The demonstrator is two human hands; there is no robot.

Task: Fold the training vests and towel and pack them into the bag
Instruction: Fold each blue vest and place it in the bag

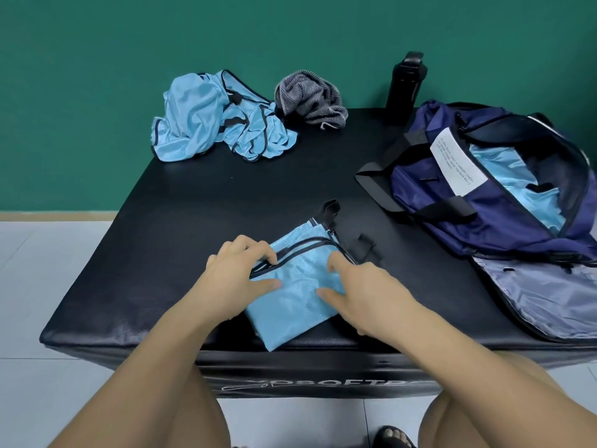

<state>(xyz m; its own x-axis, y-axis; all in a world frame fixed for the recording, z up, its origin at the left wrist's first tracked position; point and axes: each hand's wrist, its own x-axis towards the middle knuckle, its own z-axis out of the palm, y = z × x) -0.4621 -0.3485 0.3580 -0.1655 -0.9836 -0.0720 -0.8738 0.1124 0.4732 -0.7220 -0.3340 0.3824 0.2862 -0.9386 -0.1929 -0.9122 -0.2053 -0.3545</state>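
- On the near edge of a black bench (193, 205), a folded vest (290, 302) is being finished. The left hand (240, 276) pinches its trimmed edge and the right hand (358, 292) presses down with fingers spread.
- Blue cloth (504, 166) already shows inside the open bag (420, 176) — a crumpled vest pile (206, 114) and towel (310, 98) remain unfolded behind.

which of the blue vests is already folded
The front vest, lying flat on the mat; the back pile is crumpled, and the packed vest is half hidden in the bag.

The left hand (239, 273) and right hand (365, 286) cover part of the folded vest (290, 307); right of them the bag (429, 189), probably holding vests, runs off the edge.
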